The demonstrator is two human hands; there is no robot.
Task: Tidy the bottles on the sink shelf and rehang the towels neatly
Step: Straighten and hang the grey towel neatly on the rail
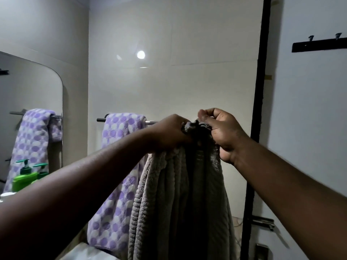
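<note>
A grey ribbed towel (180, 199) hangs bunched in long folds in front of the tiled wall. My left hand (169, 134) and my right hand (223, 132) both grip its top edge at the level of the metal towel bar (151, 122). A purple and white dotted towel (116, 166) is draped over the left part of the same bar. A green pump bottle (24, 177) stands at the lower left by the mirror. The right end of the bar is hidden behind my hands.
A mirror (28, 109) on the left wall reflects the dotted towel and the bottle. A black door frame (262, 91) runs down on the right. A black hook rack (319, 45) is on the door, with a metal door handle (262, 222) lower down.
</note>
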